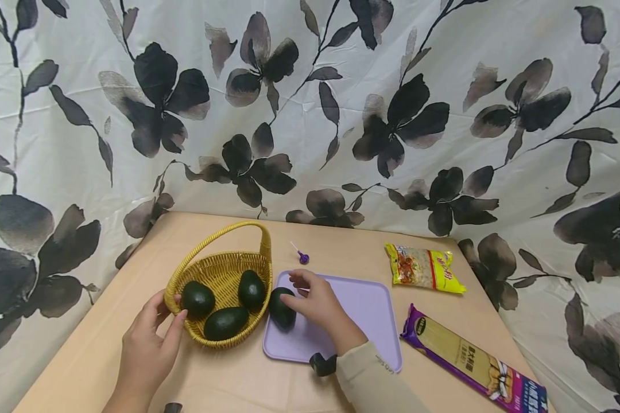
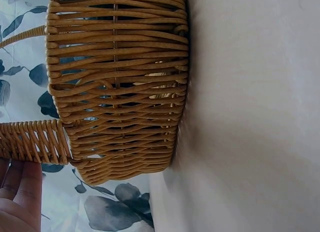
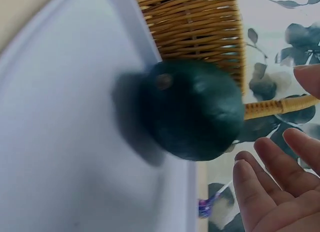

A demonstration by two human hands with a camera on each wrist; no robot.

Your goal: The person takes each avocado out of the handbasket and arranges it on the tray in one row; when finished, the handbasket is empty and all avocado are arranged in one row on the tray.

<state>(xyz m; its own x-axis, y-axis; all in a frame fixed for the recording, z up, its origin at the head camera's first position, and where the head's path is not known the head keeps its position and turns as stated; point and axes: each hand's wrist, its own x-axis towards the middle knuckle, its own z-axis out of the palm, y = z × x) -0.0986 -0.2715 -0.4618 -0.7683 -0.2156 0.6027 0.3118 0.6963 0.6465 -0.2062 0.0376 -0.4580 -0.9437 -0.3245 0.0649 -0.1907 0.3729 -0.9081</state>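
Since the surface (image 1: 248, 381) carries the lilac tray (image 1: 361, 298) right beside the wicker basket (image 1: 224, 272), you have little slack between the two. Step in hand, by my reading: taking up the loose avocado (image 1: 282, 310) and adding it to the basket. Tray first: don't lean on it, as weight on one edge might tip it. Basket next: brace lightly at the foot of its handle (image 1: 265, 244), enough to stop a slide, not enough to tilt it. Fruit last: thumb opposite fingers, round the middle; the smooth-looking skin could slip. Lift over the basket's rim, clear of the handle, and lower rather than drop. Bare wicker shows at the basket's far side, beyond the three avocados (image 1: 226, 324) inside.

Positions, all from the basket. Your left hand (image 1: 150, 338) is at its left side, thumb and fingers holding the handle's foot. Your right hand (image 1: 320, 301) is to its right, over the tray, fingers well spread, gripping nothing; whether the thumb touches the fruit, you cannot tell. The loose avocado sits just right of the basket, at the tray's near-basket edge, between your hands, much closer to the right one. Lollipop (image 1: 303, 258): beyond the basket's right side, out of the way.
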